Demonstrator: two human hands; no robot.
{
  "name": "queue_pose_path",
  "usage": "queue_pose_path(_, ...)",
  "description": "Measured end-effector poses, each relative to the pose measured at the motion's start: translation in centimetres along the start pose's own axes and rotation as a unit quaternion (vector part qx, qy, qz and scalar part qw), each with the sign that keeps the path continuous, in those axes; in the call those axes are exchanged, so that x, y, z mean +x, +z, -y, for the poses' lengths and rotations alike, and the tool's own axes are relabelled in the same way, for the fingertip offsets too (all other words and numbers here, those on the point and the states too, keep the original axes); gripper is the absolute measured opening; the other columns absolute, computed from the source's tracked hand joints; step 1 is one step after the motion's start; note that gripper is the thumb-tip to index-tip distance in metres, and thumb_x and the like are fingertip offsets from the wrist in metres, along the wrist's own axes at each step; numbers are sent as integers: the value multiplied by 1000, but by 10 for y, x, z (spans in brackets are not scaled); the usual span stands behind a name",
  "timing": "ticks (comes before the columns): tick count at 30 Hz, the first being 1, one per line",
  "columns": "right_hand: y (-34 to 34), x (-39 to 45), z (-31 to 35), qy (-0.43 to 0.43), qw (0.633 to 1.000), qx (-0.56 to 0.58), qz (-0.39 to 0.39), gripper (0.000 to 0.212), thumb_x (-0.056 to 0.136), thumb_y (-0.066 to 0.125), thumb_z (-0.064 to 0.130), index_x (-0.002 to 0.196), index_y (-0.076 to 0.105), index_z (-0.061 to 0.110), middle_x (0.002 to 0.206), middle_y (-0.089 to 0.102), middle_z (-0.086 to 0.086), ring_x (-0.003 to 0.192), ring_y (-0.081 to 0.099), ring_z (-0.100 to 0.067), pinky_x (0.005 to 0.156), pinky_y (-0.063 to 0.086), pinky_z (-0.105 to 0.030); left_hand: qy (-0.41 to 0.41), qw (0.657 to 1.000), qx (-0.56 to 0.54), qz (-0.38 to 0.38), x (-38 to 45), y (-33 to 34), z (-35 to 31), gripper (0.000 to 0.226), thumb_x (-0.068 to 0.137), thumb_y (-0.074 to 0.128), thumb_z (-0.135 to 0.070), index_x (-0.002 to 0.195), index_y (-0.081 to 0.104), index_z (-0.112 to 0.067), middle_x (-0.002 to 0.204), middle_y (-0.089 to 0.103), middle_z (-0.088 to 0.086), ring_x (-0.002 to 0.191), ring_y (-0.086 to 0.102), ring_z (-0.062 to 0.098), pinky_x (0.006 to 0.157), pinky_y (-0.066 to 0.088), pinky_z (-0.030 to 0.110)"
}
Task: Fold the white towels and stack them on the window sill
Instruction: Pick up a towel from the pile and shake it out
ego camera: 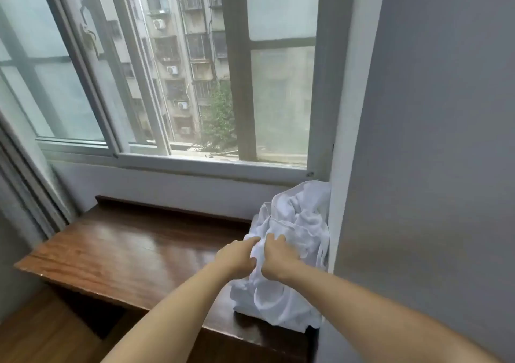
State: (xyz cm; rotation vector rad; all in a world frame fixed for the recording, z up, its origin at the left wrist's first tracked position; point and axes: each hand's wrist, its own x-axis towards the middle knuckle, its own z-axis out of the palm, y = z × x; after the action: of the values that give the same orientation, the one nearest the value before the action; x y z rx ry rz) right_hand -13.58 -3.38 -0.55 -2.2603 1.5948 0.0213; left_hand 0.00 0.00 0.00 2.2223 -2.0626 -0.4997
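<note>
Both hands, left hand (237, 256) and right hand (276, 259), pinch the crumpled towels (292, 251) heaped against the wall (418, 167). Pulling one free could drag the heap off the sill (125, 251).

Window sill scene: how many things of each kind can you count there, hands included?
Hands: 2, the left hand and right hand, both gripping cloth.
White towel heap: 1; separate towels cannot be told apart.
Wooden window sill: 1.
Total: 4.
</note>
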Motion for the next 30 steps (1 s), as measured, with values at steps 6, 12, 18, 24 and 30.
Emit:
queue_pose_path(6,21,42,11,94,995,-23,8,19,92,62,16,110,64,21,111,62,-2,101,65,-26,66,43,-29,125,989,17,82,63,17,30,25,95,52,-34,117,60,-29,111,66,-5,102,60,23,75,45,32)
queue_pose_path(12,-8,52,28,138,990,-25,-12,26,94,61,25,72,48,22,92,62,-4,90,58,-27,72,43,-32,296,950,-42,93,105,-8,61,16,103,48,-30,97,53,-16,100,52,2,91,52,23,71,38,31)
queue_pose_path(18,-98,54,41,156,964,145,-156,29,102,59,32,79,49,17,82,58,0,85,59,-28,66,42,-31,308,899,-308,30,128,-79,43,14,106,48,-27,94,46,-20,80,53,-6,70,47,12,67,39,31)
queue_pose_path(24,-196,55,62,68,945,174,-269,35,92,76,44,76,60,17,73,57,6,66,51,-9,60,36,-26,345,852,-391,-52,144,-167,23,13,107,47,-24,96,45,-16,78,48,-5,66,41,10,63,37,26)
queue_pose_path(30,-268,51,66,81,988,109,-79,16,79,88,26,83,79,12,81,79,-3,74,76,-22,67,63,-36,376,862,-305,-153,151,-266,25,10,106,48,-24,99,48,-18,70,48,-6,59,41,11,56,35,29)
